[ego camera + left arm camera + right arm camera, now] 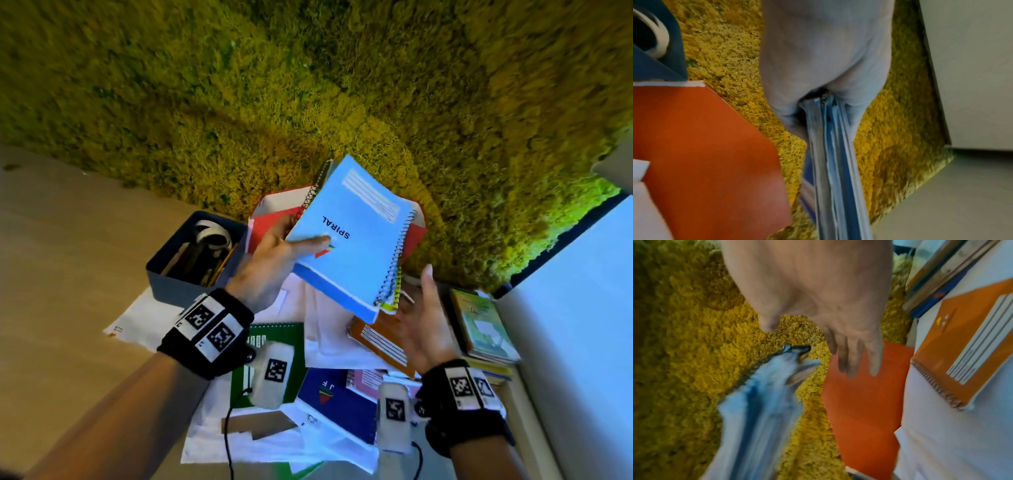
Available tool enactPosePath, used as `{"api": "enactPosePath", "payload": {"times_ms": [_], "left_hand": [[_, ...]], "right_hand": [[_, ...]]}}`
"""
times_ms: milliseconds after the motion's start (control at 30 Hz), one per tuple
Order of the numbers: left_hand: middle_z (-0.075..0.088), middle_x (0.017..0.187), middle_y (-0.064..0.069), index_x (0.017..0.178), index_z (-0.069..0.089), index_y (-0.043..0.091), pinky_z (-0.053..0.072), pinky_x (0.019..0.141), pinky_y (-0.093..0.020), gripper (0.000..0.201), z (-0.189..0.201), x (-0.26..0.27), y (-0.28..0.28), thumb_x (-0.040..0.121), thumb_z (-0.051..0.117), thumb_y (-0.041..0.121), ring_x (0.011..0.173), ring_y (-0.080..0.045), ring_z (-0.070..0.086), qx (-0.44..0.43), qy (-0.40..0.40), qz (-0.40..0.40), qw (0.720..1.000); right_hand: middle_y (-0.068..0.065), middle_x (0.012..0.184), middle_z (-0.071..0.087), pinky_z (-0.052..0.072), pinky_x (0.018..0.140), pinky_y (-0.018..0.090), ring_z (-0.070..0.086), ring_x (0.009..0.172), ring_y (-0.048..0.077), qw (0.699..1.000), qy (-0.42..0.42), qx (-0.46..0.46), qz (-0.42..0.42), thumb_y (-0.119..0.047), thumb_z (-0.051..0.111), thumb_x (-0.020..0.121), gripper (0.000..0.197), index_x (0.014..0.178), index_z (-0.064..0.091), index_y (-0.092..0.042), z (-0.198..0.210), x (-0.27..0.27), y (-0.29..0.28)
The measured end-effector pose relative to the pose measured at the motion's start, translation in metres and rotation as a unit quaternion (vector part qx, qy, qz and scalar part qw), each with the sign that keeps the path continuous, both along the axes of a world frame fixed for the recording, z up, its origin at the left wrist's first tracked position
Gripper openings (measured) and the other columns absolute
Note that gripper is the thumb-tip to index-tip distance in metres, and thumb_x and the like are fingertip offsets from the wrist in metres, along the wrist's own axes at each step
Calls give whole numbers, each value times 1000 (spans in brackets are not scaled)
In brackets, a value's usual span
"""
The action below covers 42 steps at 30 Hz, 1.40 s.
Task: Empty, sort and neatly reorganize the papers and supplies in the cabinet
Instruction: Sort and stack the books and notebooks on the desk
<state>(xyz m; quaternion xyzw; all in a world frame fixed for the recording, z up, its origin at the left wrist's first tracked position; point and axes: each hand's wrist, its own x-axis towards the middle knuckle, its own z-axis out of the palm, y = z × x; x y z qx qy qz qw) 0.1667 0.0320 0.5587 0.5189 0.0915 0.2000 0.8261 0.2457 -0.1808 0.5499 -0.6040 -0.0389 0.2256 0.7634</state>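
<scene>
While left hand (pixel 270 260) grips blue notebook (pixel 352 236), cover reads "SPIRAL".

Shaggy yellow-green rug (pixel 308 85) over tan floor (pixel 51 257); white cabinet (pixel 575 308) right.

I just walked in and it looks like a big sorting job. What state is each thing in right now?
Left hand: grips a stack of spiral notebooks, lifted off the pile.
Right hand: open, empty, beside the stack.
Orange notebook: closed, flat on loose papers.
Green notebook: closed, flat, partly hidden.
Red folder: lying flat under the lifted stack.
Grey box: open, holding pencils and tape.
Books: stacked at the right.
</scene>
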Motion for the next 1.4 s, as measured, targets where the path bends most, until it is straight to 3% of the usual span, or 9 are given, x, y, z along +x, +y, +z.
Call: {"api": "enactPosePath", "payload": {"times_ms": [133, 267, 533, 800, 833, 867, 900, 1233, 1400], "left_hand": [[66, 102, -14, 108, 48, -1, 55, 77, -24, 33, -23, -3, -8, 83, 68, -10, 89, -16, 68, 95, 5, -95, 991], [66, 124, -14, 132, 48, 0, 55, 91, -39, 58, -52, -1, -2, 80, 72, -10, 110, -29, 65, 174, 35, -156, 972], [66, 126, -5, 135, 46, 11, 56, 86, -32, 68, -81, -11, -14, 77, 76, -7, 115, -19, 64, 178, 39, -97, 978], [67, 110, 21, 118, 61, 10, 43, 104, -31, 43, -101, -19, -26, 79, 80, 9, 84, 17, 58, 225, 67, -77, 969], [67, 111, 19, 118, 60, 5, 14, 103, -24, 42, -100, -18, -26, 80, 78, 6, 81, 17, 57, 223, 59, -76, 970], [69, 114, 13, 120, 60, 4, 45, 103, -30, 43, -99, -17, -26, 82, 77, 6, 89, 11, 61, 221, 52, -74, 971], [70, 117, 8, 123, 60, 6, 47, 90, -17, 44, -98, -16, -26, 83, 77, 8, 100, 3, 65, 223, 44, -70, 971], [68, 123, -8, 126, 59, 8, 51, 98, -48, 52, -74, 11, -56, 80, 80, 16, 116, -28, 63, 163, -28, -61, 984], [70, 115, -19, 118, 64, -3, 55, 90, -48, 34, -79, 20, -104, 86, 71, 3, 106, -40, 66, 0, 3, -82, 997]], "right_hand": [[13, 128, 62, 48, 96, 53, 62, 115, 29, 997, -15, 81, 15, -36, 65, 88, 39, 124, 62, -20, -2, -3, 11], [1, 115, 70, 56, 75, 41, 67, 105, 20, 984, -170, -21, -54, -8, 69, 84, 40, 121, 62, -24, -22, -11, 0], [-3, 117, 70, 55, 89, 31, 64, 111, 16, 968, -246, -42, -16, 10, 67, 80, 49, 124, 58, -11, -61, -28, 2], [-5, 123, 63, 50, 98, 45, 63, 111, 12, 952, -208, -222, 37, -24, 84, 72, 75, 132, 40, -22, -104, -25, -6], [-5, 121, 64, 51, 97, 45, 63, 110, 11, 952, -208, -223, 34, -25, 84, 72, 73, 131, 41, -22, -105, -23, -5], [-5, 119, 66, 51, 96, 45, 64, 107, 11, 951, -213, -224, 31, -24, 83, 73, 68, 128, 44, -22, -103, -22, -4], [-5, 116, 67, 52, 95, 45, 65, 106, 11, 950, -217, -224, 25, -24, 82, 74, 63, 125, 47, -22, -102, -20, -5], [-9, 111, 67, 53, 82, 19, 64, 104, 7, 951, -265, -125, -96, -16, 67, 89, 36, 119, 50, -25, -67, -33, -31], [-8, 107, 64, 52, 87, 38, 63, 98, 12, 929, -258, -172, -201, -35, 73, 83, 42, 117, 50, -24, -62, -29, -71]]}}
